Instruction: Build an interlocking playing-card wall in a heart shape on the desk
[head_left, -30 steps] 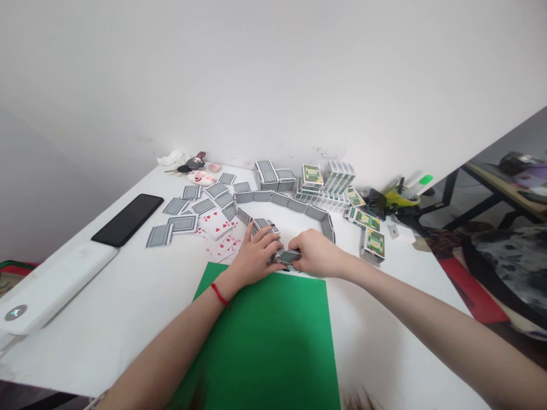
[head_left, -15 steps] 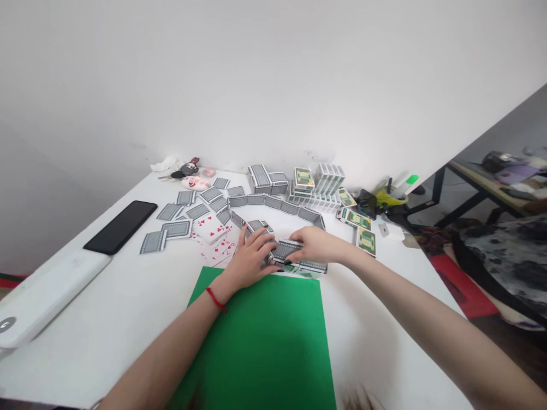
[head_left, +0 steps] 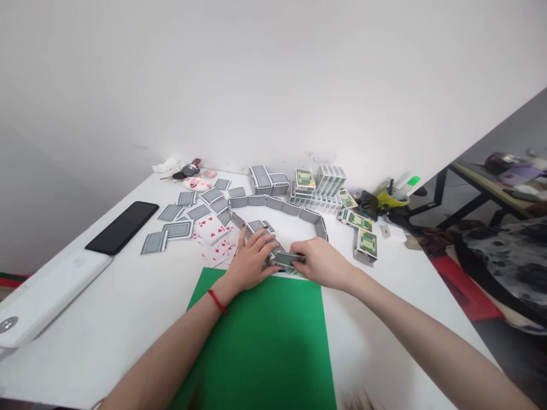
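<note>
A ring of grey-backed playing cards (head_left: 290, 208) stands on edge on the white table. My right hand (head_left: 320, 261) pinches a grey-backed card (head_left: 289, 259) at the ring's near side. My left hand (head_left: 253, 259), fingers spread, rests over grey-backed cards at the near left of the ring. Its thumb points toward the card in my right hand. Loose face-down cards (head_left: 199, 212) lie left of the ring, with face-up red cards (head_left: 211, 229) beside my left hand. Under my left wrist is a green sheet (head_left: 260, 341).
A black phone (head_left: 122, 227) and a white device (head_left: 55, 299) lie at the left. Behind the ring stand card blocks (head_left: 260, 180) and stacked card boxes (head_left: 314, 199). More boxes (head_left: 366, 244) lie at the right, near a yellow holder (head_left: 391, 198). Small items (head_left: 188, 171) sit back left.
My right hand has closed on a card and tilted it, moving slightly right and down. The near-right cards seen earlier are now hidden or displaced. My left hand stays nearly still.
</note>
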`<state>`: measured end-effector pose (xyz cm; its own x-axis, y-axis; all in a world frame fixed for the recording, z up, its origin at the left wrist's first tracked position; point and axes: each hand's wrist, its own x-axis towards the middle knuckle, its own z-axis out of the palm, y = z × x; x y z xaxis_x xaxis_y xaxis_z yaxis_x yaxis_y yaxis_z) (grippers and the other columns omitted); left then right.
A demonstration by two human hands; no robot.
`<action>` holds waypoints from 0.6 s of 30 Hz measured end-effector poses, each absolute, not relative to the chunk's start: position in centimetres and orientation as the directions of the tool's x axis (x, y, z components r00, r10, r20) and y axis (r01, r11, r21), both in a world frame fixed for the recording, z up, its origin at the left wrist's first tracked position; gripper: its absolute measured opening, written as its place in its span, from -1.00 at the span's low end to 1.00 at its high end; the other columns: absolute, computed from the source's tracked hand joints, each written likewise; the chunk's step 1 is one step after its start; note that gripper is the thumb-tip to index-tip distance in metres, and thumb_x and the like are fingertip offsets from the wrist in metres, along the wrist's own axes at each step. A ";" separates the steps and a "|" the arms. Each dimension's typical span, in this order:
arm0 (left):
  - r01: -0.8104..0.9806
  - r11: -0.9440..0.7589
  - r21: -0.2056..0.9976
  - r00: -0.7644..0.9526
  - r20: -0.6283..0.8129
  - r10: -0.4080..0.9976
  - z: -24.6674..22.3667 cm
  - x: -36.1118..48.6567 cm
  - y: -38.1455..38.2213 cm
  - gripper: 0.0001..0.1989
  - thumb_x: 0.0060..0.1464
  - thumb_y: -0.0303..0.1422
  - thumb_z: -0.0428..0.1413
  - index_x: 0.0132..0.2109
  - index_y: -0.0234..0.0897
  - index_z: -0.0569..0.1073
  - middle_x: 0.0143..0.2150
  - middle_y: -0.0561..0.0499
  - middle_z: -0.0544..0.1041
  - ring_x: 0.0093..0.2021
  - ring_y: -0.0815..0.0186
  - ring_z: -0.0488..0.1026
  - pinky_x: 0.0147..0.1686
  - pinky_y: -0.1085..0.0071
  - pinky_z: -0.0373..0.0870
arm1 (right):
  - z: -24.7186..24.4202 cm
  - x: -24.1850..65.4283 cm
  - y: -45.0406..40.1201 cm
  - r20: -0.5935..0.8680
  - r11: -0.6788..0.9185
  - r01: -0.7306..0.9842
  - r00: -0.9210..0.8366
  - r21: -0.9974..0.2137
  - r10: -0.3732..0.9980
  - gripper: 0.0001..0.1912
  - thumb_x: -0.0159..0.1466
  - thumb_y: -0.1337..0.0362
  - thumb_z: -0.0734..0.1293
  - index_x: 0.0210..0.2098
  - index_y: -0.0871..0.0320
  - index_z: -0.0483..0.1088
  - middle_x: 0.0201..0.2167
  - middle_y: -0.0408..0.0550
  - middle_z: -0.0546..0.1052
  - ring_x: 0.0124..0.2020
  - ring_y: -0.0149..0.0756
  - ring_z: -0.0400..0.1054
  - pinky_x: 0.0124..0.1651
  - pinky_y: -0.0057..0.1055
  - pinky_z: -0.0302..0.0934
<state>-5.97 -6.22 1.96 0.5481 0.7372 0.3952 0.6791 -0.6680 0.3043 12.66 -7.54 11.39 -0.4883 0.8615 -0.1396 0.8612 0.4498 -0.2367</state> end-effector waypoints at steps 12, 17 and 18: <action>0.534 -0.747 0.396 0.692 0.303 0.656 4.0 -4.7 -5.1 -0.95 -0.11 -0.36 0.17 -0.42 -0.12 0.54 0.11 0.09 0.36 0.27 0.01 -0.02 0.17 -0.21 -0.46 | 11.5 13.2 -6.7 -0.124 0.457 0.804 -0.534 -0.379 0.837 -0.93 0.05 0.39 0.26 -0.56 0.17 0.33 -0.63 -0.18 0.38 -0.57 -0.44 0.18 -0.50 -0.52 -0.10; 0.535 -0.748 0.394 0.710 0.270 0.650 4.1 -4.6 -4.8 -0.93 -0.09 -0.39 0.15 -0.43 -0.14 0.53 0.17 0.10 0.29 0.29 0.00 -0.08 0.16 -0.24 -0.43 | 11.4 13.0 -6.6 -0.146 0.400 0.807 -0.501 -0.436 0.853 -0.93 0.03 0.41 0.27 -0.56 0.19 0.36 -0.63 -0.19 0.38 -0.58 -0.47 0.15 -0.51 -0.53 -0.09; 0.532 -0.751 0.391 0.716 0.266 0.646 4.2 -4.6 -4.7 -0.93 -0.08 -0.39 0.15 -0.43 -0.14 0.53 0.18 0.11 0.27 0.30 0.00 -0.10 0.15 -0.24 -0.42 | 11.5 13.1 -6.5 -0.160 0.370 0.808 -0.485 -0.459 0.860 -0.94 0.04 0.40 0.28 -0.55 0.20 0.38 -0.63 -0.19 0.39 -0.58 -0.47 0.16 -0.51 -0.53 -0.08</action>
